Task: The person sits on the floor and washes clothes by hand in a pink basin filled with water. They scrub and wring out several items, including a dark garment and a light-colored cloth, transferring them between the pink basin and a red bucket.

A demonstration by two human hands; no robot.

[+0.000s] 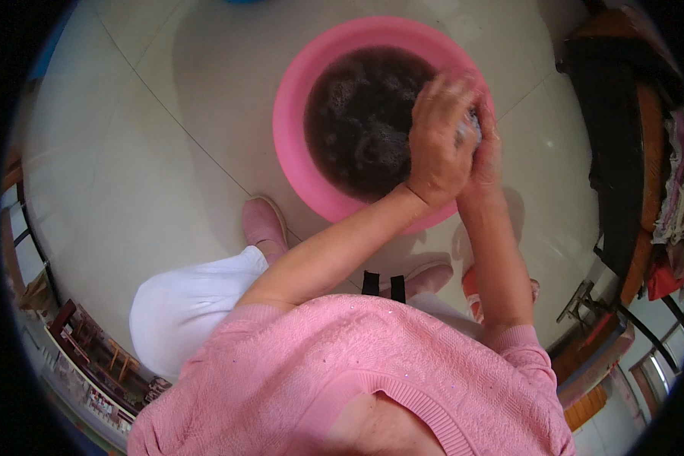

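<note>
A pink plastic basin (289, 134) stands on the tiled floor, holding dark, murky water (370, 108) with patches of foam. Over its right rim my left hand (442, 139) and my right hand (487, 151) are pressed together, both blurred. Between the palms shows a small pale grey-white wet bundle (468, 130), which looks like cloth. Most of this bundle is hidden by the fingers. Whether anything lies under the water cannot be seen.
Pale floor tiles (108, 188) surround the basin. My pink shoe (264, 222) is close to its lower left. Along the right side stands wooden furniture (645, 154) with a black cloth (613, 131) over it. Part of a blue object (249, 1) shows at the top edge.
</note>
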